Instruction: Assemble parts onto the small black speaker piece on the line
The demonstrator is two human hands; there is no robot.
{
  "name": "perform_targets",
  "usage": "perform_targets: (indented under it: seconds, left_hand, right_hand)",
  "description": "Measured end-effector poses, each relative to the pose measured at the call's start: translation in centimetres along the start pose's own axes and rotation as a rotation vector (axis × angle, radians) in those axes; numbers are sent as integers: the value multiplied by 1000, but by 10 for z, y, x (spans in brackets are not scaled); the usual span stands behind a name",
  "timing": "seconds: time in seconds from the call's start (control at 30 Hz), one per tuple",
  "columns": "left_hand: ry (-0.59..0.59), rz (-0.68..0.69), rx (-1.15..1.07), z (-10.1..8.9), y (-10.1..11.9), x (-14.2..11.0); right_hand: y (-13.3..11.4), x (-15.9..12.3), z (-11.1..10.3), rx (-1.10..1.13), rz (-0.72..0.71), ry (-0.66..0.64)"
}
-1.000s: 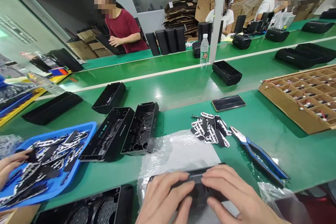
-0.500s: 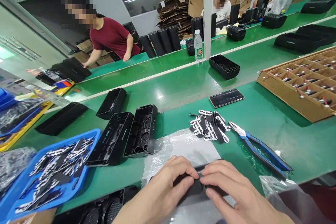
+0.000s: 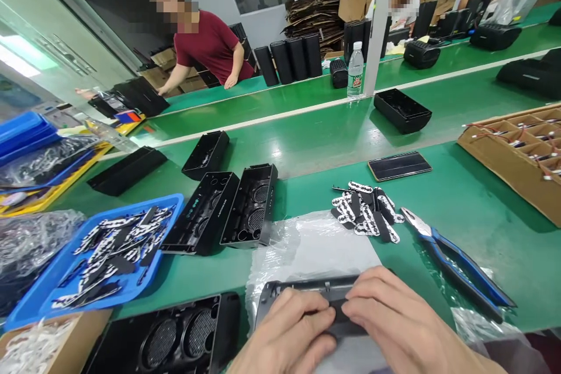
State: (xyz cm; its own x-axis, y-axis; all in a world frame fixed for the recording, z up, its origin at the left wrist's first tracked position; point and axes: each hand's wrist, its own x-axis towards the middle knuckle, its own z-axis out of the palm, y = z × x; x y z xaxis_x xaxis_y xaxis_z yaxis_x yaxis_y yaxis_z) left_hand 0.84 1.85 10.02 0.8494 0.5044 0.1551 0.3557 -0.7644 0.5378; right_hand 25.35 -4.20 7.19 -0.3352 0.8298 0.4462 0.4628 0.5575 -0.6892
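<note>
Fingertips of my left hand point(image 3: 298, 324) and my right hand point(image 3: 390, 310) meet over a small black strip point(image 3: 340, 311), pressing it from both sides. Both hands have bent, closed fingers, which partly cover the strip. Under them lies a dark plastic housing point(image 3: 302, 286), its near part greyish and smooth. The housing rests on a white plastic sheet point(image 3: 319, 242). Just beyond is a pile of black oval strips with white patterned faces point(image 3: 366, 213). Blue-handled pliers point(image 3: 456, 269) lie to the right of my right hand.
Open speaker housings point(image 3: 249, 204) stand left of the sheet, another point(image 3: 184, 333) beside my left hand. A blue tray point(image 3: 144, 289) holds more strips. A divided cardboard box point(image 3: 512, 169) sits right, near a black panel point(image 3: 400, 166). Across the bench stands a person in red point(image 3: 208, 44).
The view has swung left, so things appear farther right. My hands have lowered and flattened onto the strip, and more of the housing's far edge shows.
</note>
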Motion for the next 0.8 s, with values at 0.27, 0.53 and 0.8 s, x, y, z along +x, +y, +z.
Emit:
perform_targets:
  seconds: [0.27,0.53,0.8]
  left_hand:
    - [70,16,-16,8,-6,-1]
    - [236,161,153,29,-17,-10]
    - [22,9,12,-4,-1,14]
  right_hand:
    - [1,1,1,-8,-12,-25]
    - [-3,0,-5,-41,1,-98]
    - [5,-21,9,-161,114,210]
